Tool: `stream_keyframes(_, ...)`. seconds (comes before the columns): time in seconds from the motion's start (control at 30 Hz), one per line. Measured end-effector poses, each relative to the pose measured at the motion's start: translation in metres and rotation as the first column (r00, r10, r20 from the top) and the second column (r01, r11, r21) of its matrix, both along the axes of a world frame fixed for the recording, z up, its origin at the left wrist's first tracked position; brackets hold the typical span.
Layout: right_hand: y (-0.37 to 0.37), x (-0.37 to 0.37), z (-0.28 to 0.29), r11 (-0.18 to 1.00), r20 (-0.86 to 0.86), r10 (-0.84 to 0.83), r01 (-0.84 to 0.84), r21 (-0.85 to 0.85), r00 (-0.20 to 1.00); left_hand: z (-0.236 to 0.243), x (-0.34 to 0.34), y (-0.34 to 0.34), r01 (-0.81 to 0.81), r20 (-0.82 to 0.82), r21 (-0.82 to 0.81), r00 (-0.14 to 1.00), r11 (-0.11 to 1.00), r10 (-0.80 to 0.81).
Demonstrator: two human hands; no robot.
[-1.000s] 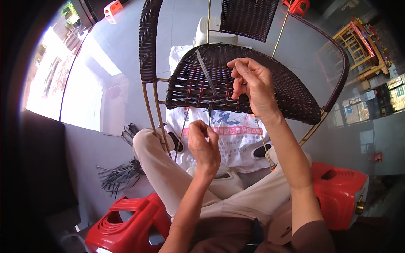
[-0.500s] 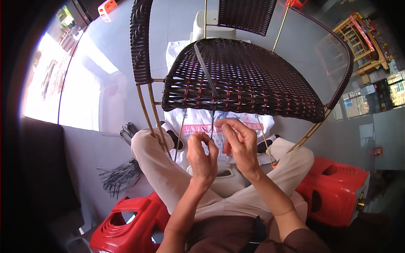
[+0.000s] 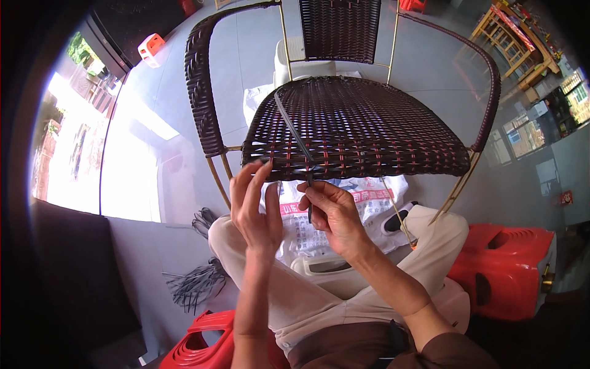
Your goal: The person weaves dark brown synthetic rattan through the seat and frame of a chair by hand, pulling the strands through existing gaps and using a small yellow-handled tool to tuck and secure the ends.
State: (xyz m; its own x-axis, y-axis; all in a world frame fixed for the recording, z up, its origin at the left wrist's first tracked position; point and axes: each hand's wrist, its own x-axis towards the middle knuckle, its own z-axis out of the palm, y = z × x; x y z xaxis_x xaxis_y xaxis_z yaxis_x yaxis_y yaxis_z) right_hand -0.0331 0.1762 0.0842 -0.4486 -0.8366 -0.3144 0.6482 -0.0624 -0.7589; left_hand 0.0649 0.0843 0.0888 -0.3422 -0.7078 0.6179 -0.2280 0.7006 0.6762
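Observation:
My left hand (image 3: 255,215) is raised with fingers apart, fingertips near the front edge of a dark-brown woven chair seat (image 3: 381,123) with reddish strands. My right hand (image 3: 332,215) is just below that edge, thumb and forefinger closed on a dark strip (image 3: 310,178) that hangs from it. A flat grey strip (image 3: 289,123) lies diagonally across the left part of the weave. The chair has thin brass-coloured legs (image 3: 448,200) and a wrapped left armrest (image 3: 200,104). Beneath the seat a printed white sack (image 3: 301,243) lies between my bent legs.
Loose bundles of dark strips (image 3: 193,283) lie on the floor at my left. Red plastic stools (image 3: 504,270) stand at my right and at lower left (image 3: 190,357). A pale object (image 3: 283,55) sits behind the chair, wooden furniture (image 3: 510,43) at back right, a bright doorway at far left.
My right hand has come down from over the seat and grips the strip. My left hand has let go, risen leftward and spread its fingers. The view has shifted slightly.

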Motion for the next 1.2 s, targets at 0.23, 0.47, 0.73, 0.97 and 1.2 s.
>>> stream_keyframes(0.23, -0.014, 0.016, -0.009, 0.996, -0.462, -0.088, 0.093, -0.013, 0.882, 0.027, -0.008, -0.049, 0.133, 0.47, -0.273, 0.882, 0.953, 0.011)
stream_keyframes(0.47, -0.029, 0.028, -0.003, 0.993, -0.85, -0.064, 0.118, -0.002, 0.523, 0.021, -0.008, -0.053, 0.217, 0.45, -0.188, 0.886, 0.958, -0.112)
stream_keyframes(0.73, 0.004, 0.012, -0.014, 0.991, -0.758, 0.046, 0.066, 0.116, 0.65, 0.042, -0.046, -0.051, 0.375, 0.397, 0.035, 0.846, 0.927, -0.357)
stream_keyframes(0.97, 0.005, 0.008, -0.02, 0.995, -0.751, 0.074, -0.004, 0.095, 0.656, 0.048, -0.056, -0.067, 0.601, 0.125, 0.402, 0.711, 0.69, -0.692)
stream_keyframes(1.2, 0.004, 0.006, -0.018, 0.997, -0.76, -0.008, 0.059, 0.04, 0.65, 0.051, -0.046, -0.058, 0.436, 0.223, 0.536, 0.753, 0.723, -0.619)
